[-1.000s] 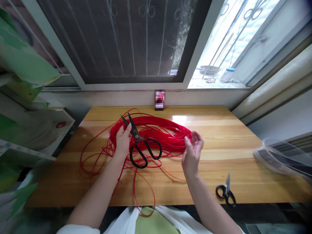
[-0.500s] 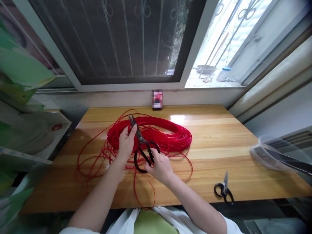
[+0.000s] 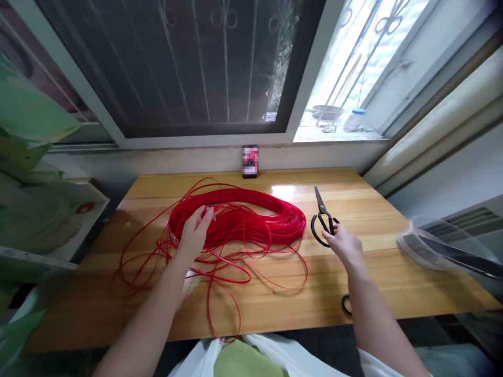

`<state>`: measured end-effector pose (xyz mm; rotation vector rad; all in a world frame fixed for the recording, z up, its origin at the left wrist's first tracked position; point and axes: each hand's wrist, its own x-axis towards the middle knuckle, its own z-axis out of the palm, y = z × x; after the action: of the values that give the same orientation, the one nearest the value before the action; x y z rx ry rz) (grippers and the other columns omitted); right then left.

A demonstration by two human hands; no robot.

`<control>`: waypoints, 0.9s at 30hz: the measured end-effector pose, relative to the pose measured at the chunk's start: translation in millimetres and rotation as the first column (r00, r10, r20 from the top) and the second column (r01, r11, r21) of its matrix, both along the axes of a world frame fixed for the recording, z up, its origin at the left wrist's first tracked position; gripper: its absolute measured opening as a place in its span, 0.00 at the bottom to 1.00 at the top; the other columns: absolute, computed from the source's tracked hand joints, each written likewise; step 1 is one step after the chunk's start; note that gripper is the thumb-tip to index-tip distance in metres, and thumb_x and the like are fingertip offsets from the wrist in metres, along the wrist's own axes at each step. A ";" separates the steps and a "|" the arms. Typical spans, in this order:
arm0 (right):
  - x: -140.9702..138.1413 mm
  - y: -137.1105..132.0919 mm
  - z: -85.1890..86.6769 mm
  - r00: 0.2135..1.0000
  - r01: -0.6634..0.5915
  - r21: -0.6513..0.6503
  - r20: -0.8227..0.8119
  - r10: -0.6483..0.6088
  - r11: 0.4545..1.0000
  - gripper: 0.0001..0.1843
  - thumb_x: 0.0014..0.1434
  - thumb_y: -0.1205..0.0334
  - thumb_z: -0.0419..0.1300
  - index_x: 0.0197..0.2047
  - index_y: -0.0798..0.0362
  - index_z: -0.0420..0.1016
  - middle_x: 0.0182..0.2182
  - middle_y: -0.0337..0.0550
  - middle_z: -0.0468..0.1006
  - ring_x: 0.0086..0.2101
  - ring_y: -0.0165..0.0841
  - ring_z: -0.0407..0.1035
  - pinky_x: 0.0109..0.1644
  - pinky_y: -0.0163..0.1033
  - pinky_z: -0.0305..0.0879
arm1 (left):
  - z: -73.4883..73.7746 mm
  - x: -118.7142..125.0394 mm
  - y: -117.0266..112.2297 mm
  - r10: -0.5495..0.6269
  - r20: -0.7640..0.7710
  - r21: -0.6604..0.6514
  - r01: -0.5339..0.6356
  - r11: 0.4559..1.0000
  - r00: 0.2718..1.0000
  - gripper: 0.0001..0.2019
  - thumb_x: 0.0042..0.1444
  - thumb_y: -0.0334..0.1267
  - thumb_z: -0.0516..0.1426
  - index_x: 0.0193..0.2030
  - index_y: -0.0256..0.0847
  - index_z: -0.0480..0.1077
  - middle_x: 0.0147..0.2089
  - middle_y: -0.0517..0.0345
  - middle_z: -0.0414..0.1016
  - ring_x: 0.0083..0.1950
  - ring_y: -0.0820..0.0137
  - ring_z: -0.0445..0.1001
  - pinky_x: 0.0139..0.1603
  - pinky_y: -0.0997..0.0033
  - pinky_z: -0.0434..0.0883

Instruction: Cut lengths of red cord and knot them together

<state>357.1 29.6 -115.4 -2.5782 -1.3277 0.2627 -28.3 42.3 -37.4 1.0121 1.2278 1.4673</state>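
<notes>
R hand point(image 3: 342, 245) is closed on the black scissors point(image 3: 324, 222), fingers wrapped around the handles just below the pivot. One bow shows; the other is mostly behind my fingers. Blades look shut, tips pointing up twd the window, though I can't rule out a small gap at this res. Can't tell if the bow is touching the tbl.

L hand point(image 3: 194, 231) is on the red cord point(image 3: 236, 209), fingers curled, tips sunk among the strands. From here I can't tell if it's pinching strands or just resting on them, as the back of the hand blocks my view.

The cord is a big loose coil on the wooden tbl point(image 3: 353, 193), left of center, w/ stray loops spilling left and twd me, one hanging past the near edge. R hand is just right of the coil, not touching it.

2nd scissors point(image 3: 346, 305): only one black bow shows, the rest is hidden by my R forearm. At the right end of the tbl is a clear plastic tub point(image 3: 442, 246), blurred, w/ a dark strip across it. Small upright box point(image 3: 250, 161) against the wall, pixelated, unreadable.
</notes>
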 end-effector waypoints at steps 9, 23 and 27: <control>45.8 31.2 -35.7 0.996 0.075 -0.193 0.053 -0.066 0.978 0.22 0.51 0.51 0.54 0.44 0.58 0.71 0.41 0.59 0.73 0.42 0.47 0.69 0.38 0.43 0.63 | -10.2 9.5 0.6 -0.128 0.015 -0.060 0.129 0.990 0.992 0.10 0.42 0.42 0.61 0.23 0.39 0.68 0.21 0.60 0.68 0.24 0.73 0.67 0.23 0.78 0.61; 24.1 -41.7 -30.9 1.000 0.029 -0.011 0.007 -0.029 1.000 0.26 0.53 0.43 0.49 0.47 0.52 0.68 0.39 0.50 0.73 0.41 0.43 0.68 0.39 0.44 0.64 | -12.9 17.4 -7.6 -0.210 -0.376 0.070 0.253 0.965 0.903 0.13 0.53 0.43 0.53 0.22 0.39 0.64 0.22 0.61 0.64 0.25 0.74 0.61 0.29 0.75 0.59; 8.8 -121.5 -40.8 0.995 0.072 -0.120 0.082 -0.062 0.990 0.27 0.53 0.41 0.47 0.46 0.52 0.68 0.37 0.52 0.73 0.37 0.45 0.70 0.38 0.46 0.65 | -14.5 23.7 -10.4 -0.239 -0.452 0.067 0.300 0.952 0.859 0.14 0.56 0.44 0.49 0.23 0.39 0.62 0.23 0.62 0.62 0.26 0.74 0.60 0.30 0.75 0.58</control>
<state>365.9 -91.9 -156.2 -2.7561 -1.2851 0.2410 -4.6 32.0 -51.9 1.6080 1.2406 1.1438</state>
